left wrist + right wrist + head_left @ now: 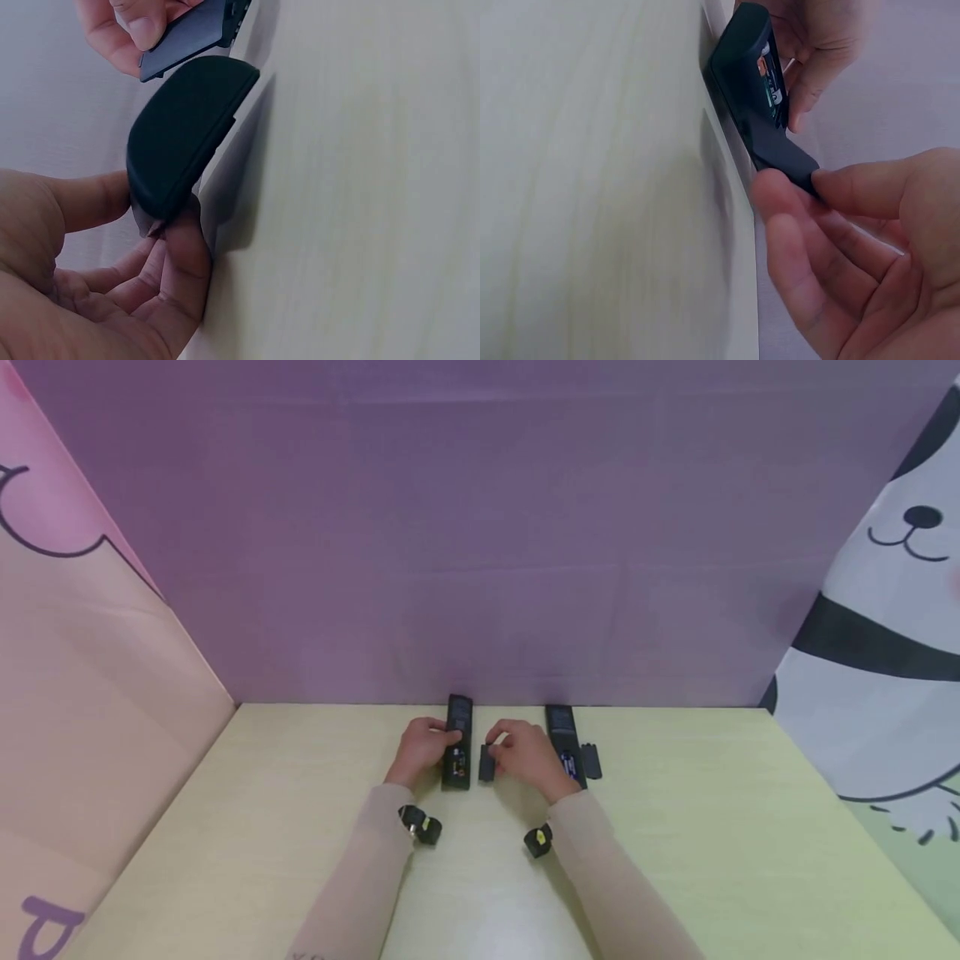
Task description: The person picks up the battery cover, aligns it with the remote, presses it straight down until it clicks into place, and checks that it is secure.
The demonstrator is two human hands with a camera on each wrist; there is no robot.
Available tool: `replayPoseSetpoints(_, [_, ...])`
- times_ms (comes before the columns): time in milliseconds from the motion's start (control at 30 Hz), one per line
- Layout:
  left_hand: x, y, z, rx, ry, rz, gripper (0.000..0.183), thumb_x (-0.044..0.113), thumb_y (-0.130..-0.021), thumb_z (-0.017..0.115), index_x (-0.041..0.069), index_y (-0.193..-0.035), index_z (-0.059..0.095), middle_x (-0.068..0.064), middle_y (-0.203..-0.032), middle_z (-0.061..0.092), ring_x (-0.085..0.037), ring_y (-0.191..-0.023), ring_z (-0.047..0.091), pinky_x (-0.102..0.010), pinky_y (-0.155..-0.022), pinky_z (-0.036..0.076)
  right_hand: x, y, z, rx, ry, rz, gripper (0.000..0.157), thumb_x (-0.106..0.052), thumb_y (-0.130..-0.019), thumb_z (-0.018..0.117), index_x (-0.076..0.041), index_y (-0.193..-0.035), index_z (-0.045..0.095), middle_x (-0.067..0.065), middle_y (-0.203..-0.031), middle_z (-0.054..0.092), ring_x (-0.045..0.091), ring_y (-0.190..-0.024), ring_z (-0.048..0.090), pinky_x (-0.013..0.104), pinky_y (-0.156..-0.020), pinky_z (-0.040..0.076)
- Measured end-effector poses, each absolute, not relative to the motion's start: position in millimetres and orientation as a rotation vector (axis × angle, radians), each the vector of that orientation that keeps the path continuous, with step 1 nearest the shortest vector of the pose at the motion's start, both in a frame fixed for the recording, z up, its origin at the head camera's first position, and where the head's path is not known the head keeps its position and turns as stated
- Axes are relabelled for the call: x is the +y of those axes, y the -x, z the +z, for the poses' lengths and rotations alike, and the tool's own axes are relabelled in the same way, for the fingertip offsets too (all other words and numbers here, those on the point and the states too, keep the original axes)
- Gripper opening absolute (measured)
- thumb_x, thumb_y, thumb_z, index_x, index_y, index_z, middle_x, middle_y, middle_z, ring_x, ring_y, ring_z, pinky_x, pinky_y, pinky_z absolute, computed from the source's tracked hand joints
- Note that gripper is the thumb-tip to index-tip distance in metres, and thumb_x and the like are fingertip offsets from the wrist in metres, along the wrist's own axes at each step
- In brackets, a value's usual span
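My left hand (424, 748) grips a black remote control (459, 727) by its left side, thumb on its back face. The battery compartment of this remote lies uncovered, with batteries (769, 75) showing inside in the right wrist view. Between thumb and fingers my right hand (527, 755) pinches a dark battery cover (487, 763), just right of that remote. In the left wrist view the remote (187, 127) hides part of its own far side. A second black remote (560, 720) lies beyond the right hand, its compartment uncovered too and partly hidden by the wrist.
Another dark battery cover (592, 761) lies on the table right of the second remote. The pale wooden table (480, 893) ends at a purple backdrop (480, 543). Printed panels stand on both sides, a panda (892, 618) on the right one.
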State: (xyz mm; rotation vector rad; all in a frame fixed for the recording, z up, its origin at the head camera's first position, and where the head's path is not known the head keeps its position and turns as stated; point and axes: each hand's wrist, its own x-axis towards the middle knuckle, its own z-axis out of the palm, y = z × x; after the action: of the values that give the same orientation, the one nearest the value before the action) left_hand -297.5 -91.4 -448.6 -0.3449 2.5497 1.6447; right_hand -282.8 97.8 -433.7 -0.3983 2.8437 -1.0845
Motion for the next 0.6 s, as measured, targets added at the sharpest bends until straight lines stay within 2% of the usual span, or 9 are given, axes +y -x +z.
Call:
replayPoseSetpoints(367, [-93.0,299.8,-449.1,2.428,0.304,1.796,0.037,0.018,-0.094,0.073,-0.003,-0.123,0.067,-0.016,-0.100,0.075,-0.013,-0.068,0.059,-0.024,-0.061,0.048,99.6,284.8,-429.5,2.830,0.435,-1.116,0.016,-0.013,-0.098,0.067,-0.012,-0.113,0.071,-0.001,-0.072,0.072,0.012,-0.059,0.065,0.028,-0.058,0.049])
replayPoseSetpoints(600, [-91.6,300.6,-447.7,2.355,0.297,1.864,0.036,0.016,-0.094,0.074,-0.003,-0.124,0.067,-0.010,-0.090,0.073,-0.011,-0.063,0.059,-0.024,-0.062,0.048,101.5,285.0,-426.2,2.825,0.396,-1.161,0.015,-0.012,-0.098,0.067,-0.012,-0.113,0.071,0.001,-0.075,0.073,0.012,-0.061,0.066,0.028,-0.058,0.049])
